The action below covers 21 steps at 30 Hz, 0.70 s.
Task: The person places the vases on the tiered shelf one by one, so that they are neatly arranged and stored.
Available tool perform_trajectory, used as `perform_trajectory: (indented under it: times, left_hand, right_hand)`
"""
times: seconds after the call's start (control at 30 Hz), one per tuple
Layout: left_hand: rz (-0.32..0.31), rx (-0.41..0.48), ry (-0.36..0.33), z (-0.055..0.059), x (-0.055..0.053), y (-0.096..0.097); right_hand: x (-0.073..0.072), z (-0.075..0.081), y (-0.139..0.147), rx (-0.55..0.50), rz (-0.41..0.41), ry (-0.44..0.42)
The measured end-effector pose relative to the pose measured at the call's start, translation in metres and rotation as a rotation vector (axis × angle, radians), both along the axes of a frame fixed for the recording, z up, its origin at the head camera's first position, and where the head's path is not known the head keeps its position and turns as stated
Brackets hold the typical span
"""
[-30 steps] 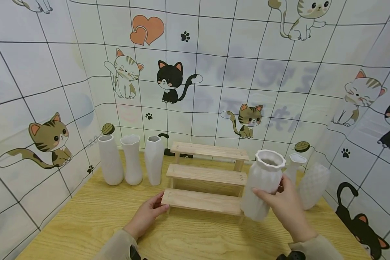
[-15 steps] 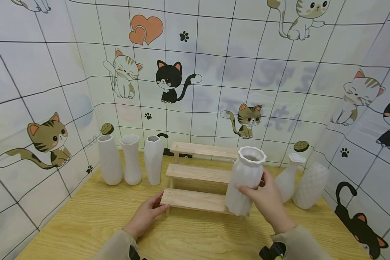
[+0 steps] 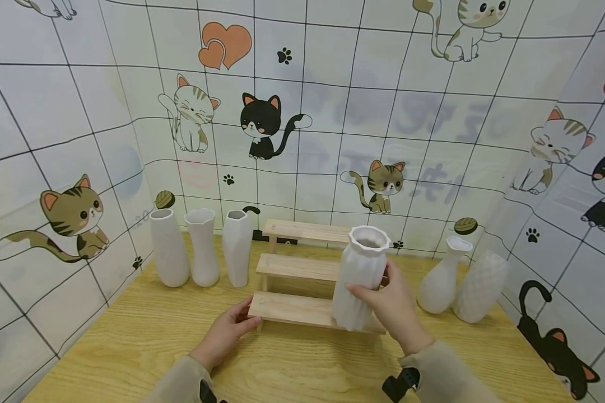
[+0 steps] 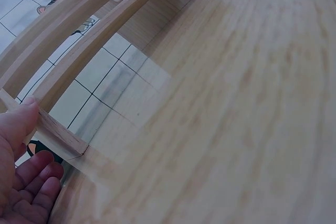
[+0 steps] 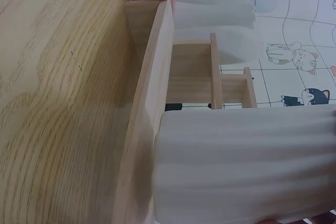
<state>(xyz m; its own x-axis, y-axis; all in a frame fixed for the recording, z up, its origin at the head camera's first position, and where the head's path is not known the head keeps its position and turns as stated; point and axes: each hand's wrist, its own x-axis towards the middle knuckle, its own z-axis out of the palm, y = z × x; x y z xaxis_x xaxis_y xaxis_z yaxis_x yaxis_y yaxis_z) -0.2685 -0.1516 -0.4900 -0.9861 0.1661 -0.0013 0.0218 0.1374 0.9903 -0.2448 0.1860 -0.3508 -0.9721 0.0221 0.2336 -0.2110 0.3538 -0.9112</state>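
A white fluted vase (image 3: 363,274) with a ruffled rim stands upright in my right hand (image 3: 395,305), thumb across its front and fingers round its right side. Its base is right at the bottom step of a three-tier wooden shelf (image 3: 292,309), near the right end, as the right wrist view also shows from close by. At the left end of that step, my left hand (image 3: 227,334) grips the corner. In the left wrist view, the thumb (image 4: 21,121) lies at the shelf's corner with the other fingers bent beside its end board.
Three white vases (image 3: 205,249) stand in a row left of the shelf. On the right are a narrow-necked white vase (image 3: 441,280) and a textured white vase (image 3: 481,288). A wood-grain table (image 3: 282,369) lies beneath, with cat-print sheeting (image 3: 322,101) behind and at both sides.
My right hand has carried the fluted vase leftward, from beside the shelf's right end to over its bottom step. The narrow-necked vase has come into fuller view. My left hand has stayed put.
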Motion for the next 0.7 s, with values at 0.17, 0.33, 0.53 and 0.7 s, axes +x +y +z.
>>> perform_trajectory:
  times: [0.17,0.33,0.53,0.7]
  left_hand:
    - [0.003,-0.003,-0.012,-0.002,-0.002,-0.002]
    - [0.008,-0.001,-0.023,-0.002,-0.002,-0.002]
    - [-0.003,0.015,-0.028,-0.001,-0.002,-0.002]
    - [-0.009,0.020,-0.030,-0.001,-0.002,-0.002]
  right_hand:
    - [-0.002,-0.002,-0.008,-0.005,-0.006,-0.003]
    - [-0.006,-0.005,-0.014,-0.014,-0.009,0.001]
    - [-0.009,-0.008,-0.019,-0.016,-0.011,-0.011]
    - [-0.011,-0.011,-0.022,-0.009,-0.023,-0.034]
